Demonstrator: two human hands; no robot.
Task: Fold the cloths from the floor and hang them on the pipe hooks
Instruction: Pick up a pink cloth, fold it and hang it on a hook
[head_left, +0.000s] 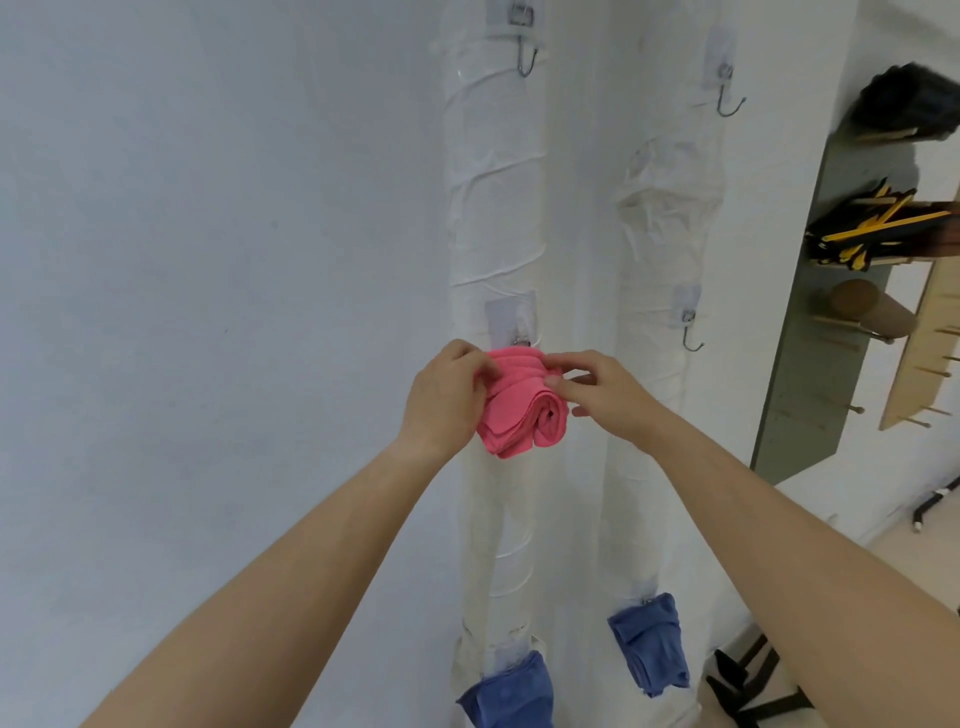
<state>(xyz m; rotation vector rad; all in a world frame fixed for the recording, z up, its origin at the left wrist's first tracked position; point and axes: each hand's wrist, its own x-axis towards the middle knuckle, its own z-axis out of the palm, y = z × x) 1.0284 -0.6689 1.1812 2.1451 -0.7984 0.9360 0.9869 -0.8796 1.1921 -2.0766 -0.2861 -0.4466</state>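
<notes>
Folded pink cloth (519, 402) at frame centre against the left white pipe (496, 218), just under its middle hook (521, 340), left hand (447, 397) pinching its nine o'clock edge, right hand (605, 397) gripping its three o'clock side, two blue cloths (652, 642) hanging at six o'clock

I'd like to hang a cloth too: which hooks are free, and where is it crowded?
Free: the upper left hook, upper right hook and middle right hook. Crowded: halfway up the left pipe, where the left hand and right hand hold the pink cloth, and lower down, where the left blue cloth and right blue cloth hang.
</notes>
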